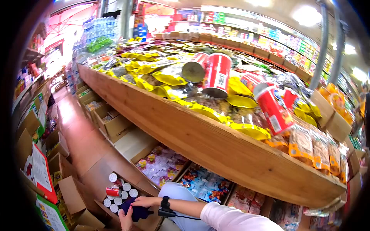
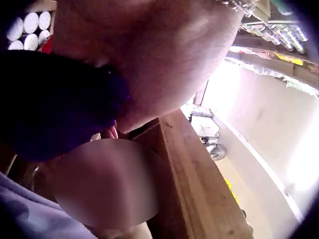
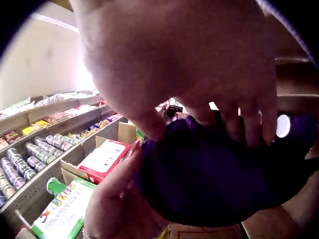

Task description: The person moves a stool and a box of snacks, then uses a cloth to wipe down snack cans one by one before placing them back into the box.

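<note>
Low over a cardboard box, both hands hold a dark purple cloth (image 1: 142, 213). My right hand (image 1: 144, 201) pinches its upper edge between thumb and fingers, and the cloth (image 3: 209, 174) bulges out below those fingers in the right wrist view. From the lower left, my left hand (image 1: 125, 220) grips the near side of it, thumb up. In the left wrist view the cloth (image 2: 60, 104) looks like a dark mass beside the palm. Cans with white lids (image 1: 124, 195) stand in the box just beyond the hands, and a red can (image 1: 113, 191) lies on its side on top of them.
A wooden display edge (image 1: 216, 134) runs diagonally above the right arm, bearing yellow-trimmed bags and red cans (image 1: 217, 75). Boxes of small packets (image 1: 160, 165) sit beneath it. Opened cartons (image 1: 73, 192) line the left, beside a tiled aisle (image 1: 83, 134).
</note>
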Demonstrator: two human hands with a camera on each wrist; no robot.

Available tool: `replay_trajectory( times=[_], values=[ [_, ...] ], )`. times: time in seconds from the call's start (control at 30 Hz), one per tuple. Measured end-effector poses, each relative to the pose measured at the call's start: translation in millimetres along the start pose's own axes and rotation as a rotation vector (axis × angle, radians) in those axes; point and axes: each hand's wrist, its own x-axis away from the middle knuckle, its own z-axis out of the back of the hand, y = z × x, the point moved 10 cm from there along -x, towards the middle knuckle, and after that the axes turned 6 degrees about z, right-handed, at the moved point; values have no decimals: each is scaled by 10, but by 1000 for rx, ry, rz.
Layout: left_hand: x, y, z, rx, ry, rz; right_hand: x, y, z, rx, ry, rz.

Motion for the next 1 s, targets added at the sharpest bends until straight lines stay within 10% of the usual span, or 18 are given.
replay_trajectory(
  times=[0.17, 0.2, 0.3, 0.4, 0.5, 0.6, 0.73, 0.83, 1.0],
  values=[
    [313, 464, -28, -90, 30, 91, 15, -59, -210, -181, -86, -9],
    [317, 600, -107, -346, -67, -117, 41, -218, -302, -243, -86, 52],
    [318, 547, 2, 444, 134, -162, 194, -422, -333, -278, -141, -49],
    [323, 537, 128, 250, 180, -168, -138, -130, -362, -361, -227, -55],
    [239, 420, 460, -88, 355, -272, -305, -402, 78, 273, -42, 156],
    [312, 496, 422, 6, 359, -196, -299, -516, 397, -191, 130, 281],
    [180, 126, 699, -334, 479, -229, -271, -504, 981, 41, 462, 511],
    [357, 392, 616, -413, 589, 64, -125, -680, 1172, 366, 701, 496],
    [250, 137, 904, -307, 724, -146, 44, -923, 1151, 626, 802, 411]
  ],
)
